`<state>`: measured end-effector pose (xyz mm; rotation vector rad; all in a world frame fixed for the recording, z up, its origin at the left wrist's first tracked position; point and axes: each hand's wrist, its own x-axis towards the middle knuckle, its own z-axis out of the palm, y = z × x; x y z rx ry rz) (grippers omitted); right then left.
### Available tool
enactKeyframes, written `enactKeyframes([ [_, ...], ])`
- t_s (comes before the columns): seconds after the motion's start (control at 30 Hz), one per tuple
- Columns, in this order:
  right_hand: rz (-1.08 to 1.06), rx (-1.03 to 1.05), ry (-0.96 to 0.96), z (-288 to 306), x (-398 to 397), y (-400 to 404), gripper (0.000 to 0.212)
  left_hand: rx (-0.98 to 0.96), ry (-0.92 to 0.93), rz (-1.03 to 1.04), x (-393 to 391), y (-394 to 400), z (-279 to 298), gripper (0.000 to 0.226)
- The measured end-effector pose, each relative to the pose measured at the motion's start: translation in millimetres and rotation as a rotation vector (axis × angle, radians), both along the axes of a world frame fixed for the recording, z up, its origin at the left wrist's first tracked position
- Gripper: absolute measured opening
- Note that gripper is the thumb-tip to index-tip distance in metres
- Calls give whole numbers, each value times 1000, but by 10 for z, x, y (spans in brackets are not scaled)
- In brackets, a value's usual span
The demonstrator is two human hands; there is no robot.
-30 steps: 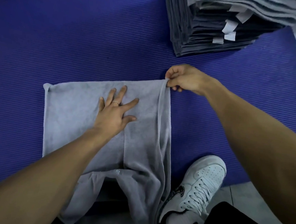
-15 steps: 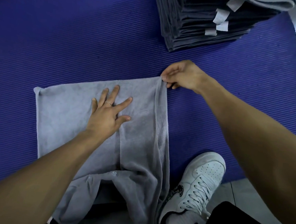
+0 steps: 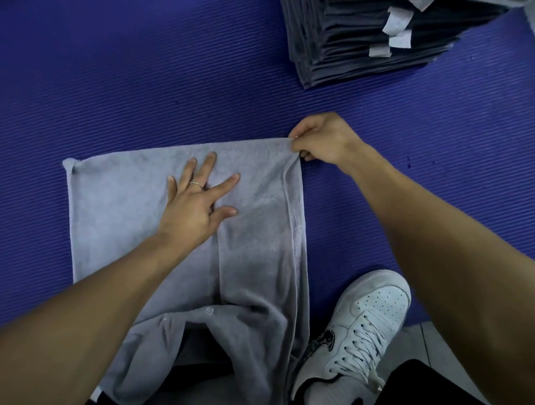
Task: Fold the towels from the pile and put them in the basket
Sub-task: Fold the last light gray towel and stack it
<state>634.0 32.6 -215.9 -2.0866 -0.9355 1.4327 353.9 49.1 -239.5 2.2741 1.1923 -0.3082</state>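
Light grey terry towel on ribbed blue-violet foam mat. Dark grey folded towel stack with pale tags behind the towel. White lace-up sneaker, black swoosh, beside it.

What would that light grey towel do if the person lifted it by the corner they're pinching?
The light grey towel would probably sag: its near end already droops in soft folds off the purple mat. It looks light, since the right hand raises a corner by a pinch. The left hand pressing flat suggests it slides easily.
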Motion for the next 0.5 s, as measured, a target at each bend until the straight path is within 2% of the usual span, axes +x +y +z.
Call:
enactKeyframes([
  [0.07, -46, 29, 132, -9, 119, -89, 13, 0, -2, -1, -2, 0, -4, 59],
  [0.17, -49, 72, 195, -33, 161, -159, 14, 4, -8, 0, -5, 3, -10, 58],
  [0.3, -4, 62, 182, -31, 101, -135, 22, 2, -16, 3, -5, 4, -14, 59],
  [0.5, -111, 84, 116, -62, 108, -114, 12, 2, -28, 1, -17, 2, -32, 58],
])
